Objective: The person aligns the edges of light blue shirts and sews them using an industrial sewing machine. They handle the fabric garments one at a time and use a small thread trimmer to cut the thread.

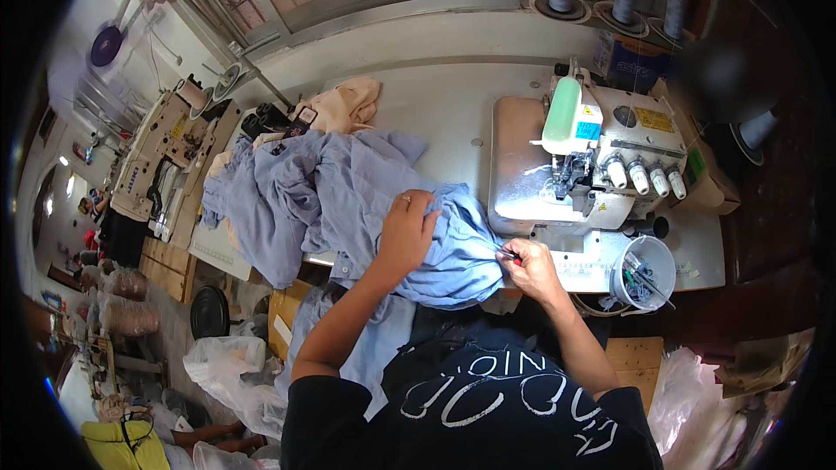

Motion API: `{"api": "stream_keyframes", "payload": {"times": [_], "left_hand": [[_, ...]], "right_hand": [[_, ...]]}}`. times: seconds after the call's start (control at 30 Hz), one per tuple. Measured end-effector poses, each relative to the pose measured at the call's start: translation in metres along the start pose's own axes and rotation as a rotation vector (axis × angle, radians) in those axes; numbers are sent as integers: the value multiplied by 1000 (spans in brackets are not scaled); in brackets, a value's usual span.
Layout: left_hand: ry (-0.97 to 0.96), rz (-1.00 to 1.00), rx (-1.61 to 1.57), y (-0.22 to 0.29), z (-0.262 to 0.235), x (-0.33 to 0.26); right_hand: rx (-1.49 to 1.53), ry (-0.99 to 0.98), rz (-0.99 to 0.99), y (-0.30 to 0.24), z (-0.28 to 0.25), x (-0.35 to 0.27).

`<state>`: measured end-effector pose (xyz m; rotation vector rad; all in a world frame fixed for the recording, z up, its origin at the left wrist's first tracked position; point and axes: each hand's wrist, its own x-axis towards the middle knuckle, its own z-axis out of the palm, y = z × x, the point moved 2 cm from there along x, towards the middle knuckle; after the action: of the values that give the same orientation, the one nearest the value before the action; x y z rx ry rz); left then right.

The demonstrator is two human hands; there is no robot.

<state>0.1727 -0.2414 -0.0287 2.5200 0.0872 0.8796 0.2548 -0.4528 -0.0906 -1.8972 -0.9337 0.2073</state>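
Just in front of the left part of the white-and-silver metal overlock sewing machine (522, 148), the right hand (534, 271) pinches a small dark tool with red on its handle (511, 255), perhaps snips, at the gathered end of a light-blue, soft woven garment (466, 248). The left hand (406, 231), farther left of the machine, lies palm down on the garment, fingers loosely bent and slightly apart. The garment lies left of the machine on a pale, smooth tabletop (448, 96); its long axis runs from far left toward the machine's near-left corner, its puckered end pointing right. The step in hand looks like trimming at that end; the next move would call for a steady left hand and careful placing of the tool. In front of the machine's right part is a round white plastic bucket (655, 252) holding scraps. Beyond and left of the machine lies crumpled beige cloth (347, 104); behind it, grey-blue thread cones (623, 0).
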Motion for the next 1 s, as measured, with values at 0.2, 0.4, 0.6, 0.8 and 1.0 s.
{"api": "stream_keyframes", "payload": {"times": [0.2, 0.4, 0.6, 0.8, 1.0], "left_hand": [[-261, 324, -127, 41, 3, -7], [-406, 281, 58, 15, 23, -20], [-360, 206, 168, 0, 18, -20], [-395, 123, 57, 9, 14, -11], [-391, 220, 139, 9, 21, -14]], "right_hand": [[-1, 7, 32, -1, -1, -4], [-43, 11, -69, -5, -1, -4], [-129, 50, -131, -2, 0, -9], [-132, 49, -145, -3, -1, -9], [-149, 31, -129, -4, -2, -14]]}}
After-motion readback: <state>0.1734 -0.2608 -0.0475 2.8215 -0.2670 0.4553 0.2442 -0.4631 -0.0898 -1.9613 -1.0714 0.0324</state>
